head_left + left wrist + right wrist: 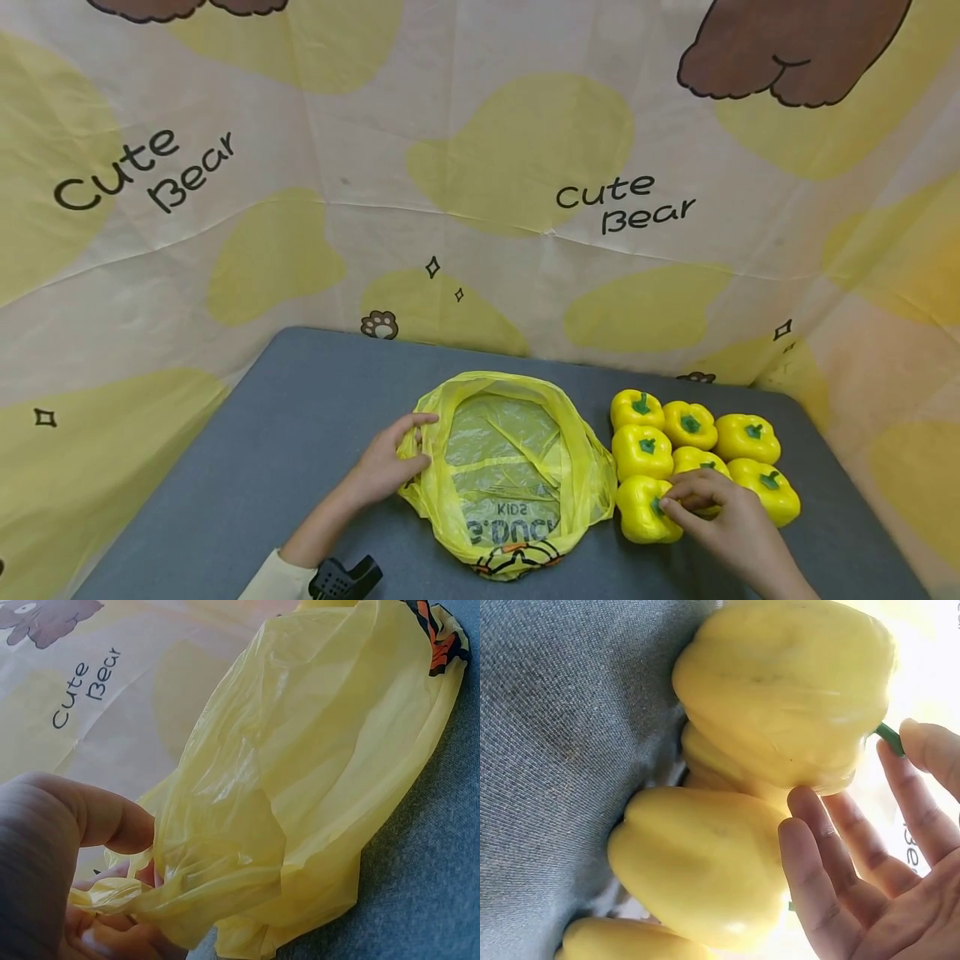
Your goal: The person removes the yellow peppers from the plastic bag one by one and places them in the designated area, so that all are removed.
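Observation:
A yellow plastic bag (592, 475) lies wide-mouthed on the table, with dark lettering visible inside. My left hand (386, 467) grips its left rim; in the left wrist view, the thumb and fingers (124, 825) close around the bunched film of the bag (300, 750). At the right, my right hand (720, 508) reaches over a group of yellow bell peppers. Its thumb and forefinger pinch the green stem (889, 739) of the front-left bell pepper (643, 510), while the other fingers spread beside it. This pepper (780, 690) still stands among the others.
Several more yellow bell peppers (750, 437) stand close together right of the bag. The grey table (315, 400) reaches back to a printed cloth (480, 167) hanging behind it. A black device (345, 579) sits at the left wrist.

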Tool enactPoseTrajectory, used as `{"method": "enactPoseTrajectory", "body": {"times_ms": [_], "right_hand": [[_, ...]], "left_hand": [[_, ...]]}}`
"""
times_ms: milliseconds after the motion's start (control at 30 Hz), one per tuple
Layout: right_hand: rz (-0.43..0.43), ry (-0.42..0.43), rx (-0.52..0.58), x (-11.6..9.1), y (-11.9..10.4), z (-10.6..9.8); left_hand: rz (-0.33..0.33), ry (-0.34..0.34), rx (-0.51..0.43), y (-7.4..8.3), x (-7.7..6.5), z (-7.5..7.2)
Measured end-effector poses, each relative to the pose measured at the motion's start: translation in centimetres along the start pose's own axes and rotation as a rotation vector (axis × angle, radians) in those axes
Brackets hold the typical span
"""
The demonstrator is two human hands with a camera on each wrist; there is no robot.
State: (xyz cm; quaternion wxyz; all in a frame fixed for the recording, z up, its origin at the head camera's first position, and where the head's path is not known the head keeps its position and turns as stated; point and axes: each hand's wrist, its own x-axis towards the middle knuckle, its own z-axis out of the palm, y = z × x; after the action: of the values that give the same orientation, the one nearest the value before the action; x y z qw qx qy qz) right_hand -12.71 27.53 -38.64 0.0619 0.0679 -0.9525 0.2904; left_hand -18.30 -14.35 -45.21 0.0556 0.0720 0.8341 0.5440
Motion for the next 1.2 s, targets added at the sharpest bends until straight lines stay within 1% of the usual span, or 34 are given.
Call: {"method": "enactPoseTrajectory", "body": {"times_ms": [267,633,733,833,933,1067,1133,1200], "right_hand": [[-0.03,0.027,-0.001,-0.1,0.1,0.0],[0.053,-0.033,-0.004,-0.1,0.0,0.1],[0.066,-0.037,-0.008,-0.2,0.0,0.1],[0.061,-0.025,0.007,-0.2,0.0,-0.1],[0.024,0.013,0.031,-0.2,0.0,-0.6],[-0.063,0.091,0.021,-0.1,0.3,-1.6],[-0.122,0.134,-0.002,-0.1,0.4,-2.2],[-0.181,0.173,-0.018,0.0,0.6,-2.9]], "left_hand": [[-0.009,0.008,-0.01,0.1,-0.1,0.0],[-0.013,-0.003,-0.001,-0.1,-0.2,-0.3],[-0.013,-0.012,-0.011,-0.1,-0.3,-0.3],[-0.007,-0.016,-0.031,-0.1,-0.3,-0.3],[0.01,-0.032,-0.066,-0.1,-0.4,-0.3],[0.044,-0.065,-0.112,-0.1,-0.6,-0.5],[0.054,-0.067,-0.111,-0.1,-0.6,-0.7],[0.047,-0.048,-0.09,-0.1,-0.7,-1.0]]}}
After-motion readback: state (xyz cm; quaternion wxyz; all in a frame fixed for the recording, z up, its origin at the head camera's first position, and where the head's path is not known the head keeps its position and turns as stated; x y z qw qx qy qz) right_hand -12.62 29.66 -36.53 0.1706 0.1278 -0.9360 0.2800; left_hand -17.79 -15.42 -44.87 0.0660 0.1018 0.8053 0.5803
